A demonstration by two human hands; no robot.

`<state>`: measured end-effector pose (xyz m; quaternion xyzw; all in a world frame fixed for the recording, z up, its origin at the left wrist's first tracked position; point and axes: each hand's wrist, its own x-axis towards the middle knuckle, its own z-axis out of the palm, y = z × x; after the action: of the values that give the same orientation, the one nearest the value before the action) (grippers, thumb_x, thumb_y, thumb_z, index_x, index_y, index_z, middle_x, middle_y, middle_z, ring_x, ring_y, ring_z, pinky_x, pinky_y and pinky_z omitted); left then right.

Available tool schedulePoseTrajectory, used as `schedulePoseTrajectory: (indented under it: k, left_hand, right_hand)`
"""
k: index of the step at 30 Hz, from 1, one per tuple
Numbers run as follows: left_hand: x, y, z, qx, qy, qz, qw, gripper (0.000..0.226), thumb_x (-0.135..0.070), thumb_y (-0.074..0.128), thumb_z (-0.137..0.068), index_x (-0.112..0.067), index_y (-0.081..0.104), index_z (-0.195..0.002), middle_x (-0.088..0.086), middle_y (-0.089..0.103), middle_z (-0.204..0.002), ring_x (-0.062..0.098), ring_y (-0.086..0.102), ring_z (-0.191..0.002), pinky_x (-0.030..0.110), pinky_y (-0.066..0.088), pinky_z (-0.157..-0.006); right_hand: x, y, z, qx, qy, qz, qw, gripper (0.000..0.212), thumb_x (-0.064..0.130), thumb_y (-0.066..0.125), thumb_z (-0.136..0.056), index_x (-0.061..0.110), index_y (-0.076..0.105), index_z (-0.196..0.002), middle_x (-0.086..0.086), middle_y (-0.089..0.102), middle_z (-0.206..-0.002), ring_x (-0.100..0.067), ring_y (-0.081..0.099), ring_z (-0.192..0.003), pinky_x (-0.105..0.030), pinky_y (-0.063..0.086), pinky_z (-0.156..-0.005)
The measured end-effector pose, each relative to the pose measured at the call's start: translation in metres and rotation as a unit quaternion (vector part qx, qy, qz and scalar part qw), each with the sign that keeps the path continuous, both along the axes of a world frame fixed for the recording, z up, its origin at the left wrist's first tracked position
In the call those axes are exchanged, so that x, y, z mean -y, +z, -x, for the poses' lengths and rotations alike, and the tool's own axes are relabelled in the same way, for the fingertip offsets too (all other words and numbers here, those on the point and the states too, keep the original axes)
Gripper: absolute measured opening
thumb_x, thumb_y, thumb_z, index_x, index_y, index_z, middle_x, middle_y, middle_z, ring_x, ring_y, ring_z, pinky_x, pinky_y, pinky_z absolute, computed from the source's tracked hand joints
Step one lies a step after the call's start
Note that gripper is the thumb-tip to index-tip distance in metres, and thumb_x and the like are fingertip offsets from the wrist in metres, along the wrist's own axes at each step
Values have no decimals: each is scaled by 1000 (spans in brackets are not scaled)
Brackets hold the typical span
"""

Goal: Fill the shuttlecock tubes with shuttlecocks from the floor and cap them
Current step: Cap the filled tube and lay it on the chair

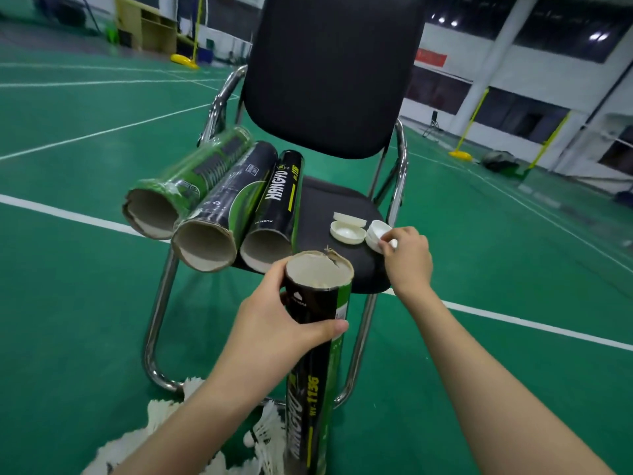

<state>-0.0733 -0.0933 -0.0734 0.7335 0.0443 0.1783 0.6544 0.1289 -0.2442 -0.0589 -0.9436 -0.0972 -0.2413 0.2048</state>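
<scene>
Left hand (274,323) grips upright tube (317,337) — right hand (407,258) pinches a cap (378,236).

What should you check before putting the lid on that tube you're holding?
1. Left hand grips the tube firmly: ok.
2. Right hand has a cap pinched: ok.
3. Tube mouth round and undamaged: not ok, the rim is torn.
4. Tube full of shuttlecocks: cannot tell.
5. Spare caps within reach on the chair: ok.
6. Other tubes steady on the seat: ok.
</scene>
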Motion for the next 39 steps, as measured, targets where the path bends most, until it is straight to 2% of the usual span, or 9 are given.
schedulePoseTrajectory:
  k: [7, 11, 14, 18, 24, 28, 31, 34, 39]
  left_hand:
    - [20, 0, 2, 5, -22, -13, 1000, 65, -20, 88, -58, -39, 53, -109, -25, 64, -97, -19, 54, -90, -2, 40, -69]
    - [38, -5, 3, 4, -49, -33, 998, 65, -18, 88, -58, -39, 52, -107, -25, 64, -97, -16, 55, -92, 1, 41, -73]
    - [53, -13, 2, 0, -79, -48, 996, 64, -19, 88, -58, -39, 51, -105, -25, 64, -97, -15, 56, -92, 2, 41, -74]
    - [72, -21, 2, 10, -94, -69, 993, 63, -18, 88, -57, -39, 48, -101, -23, 64, -96, -14, 56, -91, 2, 39, -71]
    - [92, -30, 3, 11, -97, -80, 992, 65, -17, 87, -60, -35, 48, -108, -15, 66, -96, -5, 60, -88, 8, 42, -68]
    - [100, -37, 7, 19, -93, -90, 991, 63, -13, 83, -60, -40, 47, -104, -16, 66, -93, -3, 60, -84, 9, 43, -67]
    - [104, -41, 10, 23, -96, -97, 990, 71, -11, 83, -61, -44, 43, -110, -21, 64, -97, -2, 59, -88, 6, 41, -69]
    - [107, -44, 11, 29, -104, -111, 988, 93, -14, 83, -63, -56, 27, -124, -25, 61, -104, -7, 58, -92, 2, 39, -75]
    - [109, -50, 11, 39, -110, -134, 984, 95, -15, 82, -64, -62, 25, -123, -11, 61, -117, 6, 59, -105, 11, 44, -85]
  right_hand:
    - [1, 10, 11, 36, 32, 8, 999, 11, 23, 56, -88, 15, 64, -88, -2, 60, -108, -26, 47, -103, -35, 34, -79]
    - [9, 22, 47, 50, 105, -88, 989, 4, 17, 60, -85, 16, 63, -82, 4, 61, -98, -23, 52, -99, -37, 39, -84]
    - [23, 34, 98, 69, 161, -133, 976, 9, 12, 63, -82, 19, 61, -77, 11, 60, -96, -15, 54, -97, -25, 37, -86]
    - [45, 44, 157, 81, 202, -87, 972, 6, 13, 65, -80, 17, 61, -77, 10, 62, -101, -8, 53, -98, -20, 37, -86]
    - [66, 21, 200, 56, 214, 9, 975, 2, 21, 58, -76, 22, 58, -77, 10, 63, -110, -15, 56, -101, -42, 45, -84]
    - [74, 4, 208, 64, 194, 51, 978, 2, 22, 57, -75, 23, 56, -75, 9, 65, -104, -15, 59, -95, -38, 47, -79]
    - [80, 2, 212, 60, 169, 83, 980, 4, 21, 59, -71, 23, 56, -72, 10, 66, -101, -17, 61, -93, -34, 42, -74]
    - [83, 3, 214, 37, 164, 94, 981, 3, 22, 58, -71, 24, 56, -72, 10, 67, -98, -20, 61, -93, -36, 42, -73]
    - [90, 6, 214, -45, 175, 90, 979, 3, 23, 62, -82, 24, 59, -81, 11, 62, -108, -18, 48, -107, -37, 35, -89]
